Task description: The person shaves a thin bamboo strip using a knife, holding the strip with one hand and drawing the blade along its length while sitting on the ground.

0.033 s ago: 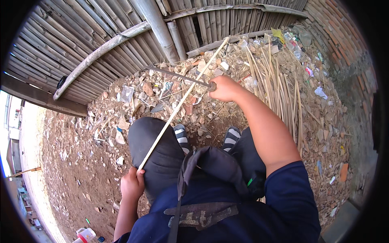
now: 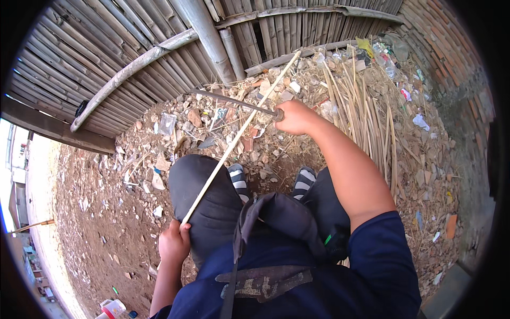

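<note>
My left hand (image 2: 173, 242) is closed around the lower end of a long pale bamboo strip (image 2: 226, 154), beside my left knee. The strip slants up and to the right across that knee, its far end over the rubble near the fence. In my right hand (image 2: 295, 117) is the handle of a long, dark-bladed knife (image 2: 228, 100), the fist wrapped round it. Its blade points left and crosses the strip's upper half. They appear to touch there, though I cannot tell how firmly the edge presses.
A bundle of split bamboo strips (image 2: 366, 122) lies on the ground to the right. Stones and litter cover the dirt (image 2: 106, 212). A bamboo fence (image 2: 133, 58) rises ahead, a brick wall (image 2: 451, 48) at right. My sandalled feet (image 2: 240, 181) are between my knees.
</note>
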A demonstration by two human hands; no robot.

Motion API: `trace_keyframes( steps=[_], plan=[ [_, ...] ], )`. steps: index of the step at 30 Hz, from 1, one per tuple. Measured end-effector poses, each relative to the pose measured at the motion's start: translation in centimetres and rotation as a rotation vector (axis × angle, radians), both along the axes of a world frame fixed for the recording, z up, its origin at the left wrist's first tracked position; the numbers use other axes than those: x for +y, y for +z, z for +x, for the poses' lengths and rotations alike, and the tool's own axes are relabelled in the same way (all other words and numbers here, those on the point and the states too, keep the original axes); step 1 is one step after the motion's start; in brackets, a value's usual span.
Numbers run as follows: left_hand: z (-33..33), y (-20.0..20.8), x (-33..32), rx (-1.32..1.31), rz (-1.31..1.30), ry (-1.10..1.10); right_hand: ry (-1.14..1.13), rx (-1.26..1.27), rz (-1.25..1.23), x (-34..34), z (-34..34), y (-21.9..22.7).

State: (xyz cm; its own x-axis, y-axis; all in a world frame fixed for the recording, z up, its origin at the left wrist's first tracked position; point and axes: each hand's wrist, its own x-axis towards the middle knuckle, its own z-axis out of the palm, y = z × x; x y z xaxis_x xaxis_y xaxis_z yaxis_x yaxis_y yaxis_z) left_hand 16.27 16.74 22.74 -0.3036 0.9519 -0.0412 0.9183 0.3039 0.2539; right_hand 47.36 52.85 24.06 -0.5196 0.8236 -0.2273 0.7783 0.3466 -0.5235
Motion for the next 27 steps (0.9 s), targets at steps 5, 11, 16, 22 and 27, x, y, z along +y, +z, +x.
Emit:
trace_keyframes(
  steps=[5,11,16,22,27],
  plan=[
    [-0.5,-0.7,-0.8,-0.011,0.001,0.007,0.205,-0.196,0.023,-3.4,-2.3,3.1],
    [-0.5,0.1,-0.1,-0.052,-0.041,0.007,-0.015,-0.071,0.029,-0.4,0.7,0.4],
    [-0.7,0.0,-0.2,-0.08,0.013,-0.03,-0.011,-0.017,0.014,-1.3,0.4,1.3],
    [-1.0,0.7,0.7,-0.128,-0.02,-0.056,-0.004,0.013,0.02,-1.0,1.9,2.0],
    [-1.6,1.4,3.2,-0.202,-0.017,-0.095,-0.061,0.095,-0.012,-0.6,3.5,1.3]
  ],
)
